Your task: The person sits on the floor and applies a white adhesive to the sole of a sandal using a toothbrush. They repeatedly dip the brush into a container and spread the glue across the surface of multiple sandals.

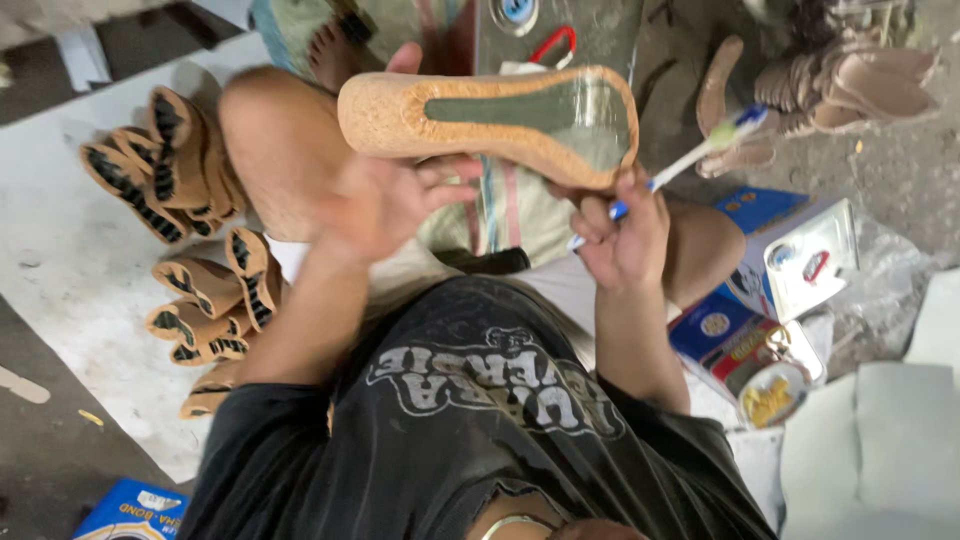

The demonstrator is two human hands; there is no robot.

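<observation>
My left hand (385, 195) holds a tan shoe sole (490, 115) from below, bottom side up. The sole has a cork-like rim and a grey-green middle that looks glossy toward its wide end. My right hand (620, 235) grips a toothbrush (715, 140) with a white and blue handle. The brush head points up and to the right, just past the wide end of the sole. My right fingers also touch the sole's lower edge. I sit with my knees raised and wear a black shirt.
Several tan soles with dark tread (175, 165) are piled on the white floor at left. More tan sandal parts (840, 85) lie at top right. An opened glue tin (770, 395) and a blue box (790, 250) stand by my right knee. A striped sack (500, 215) lies under my legs.
</observation>
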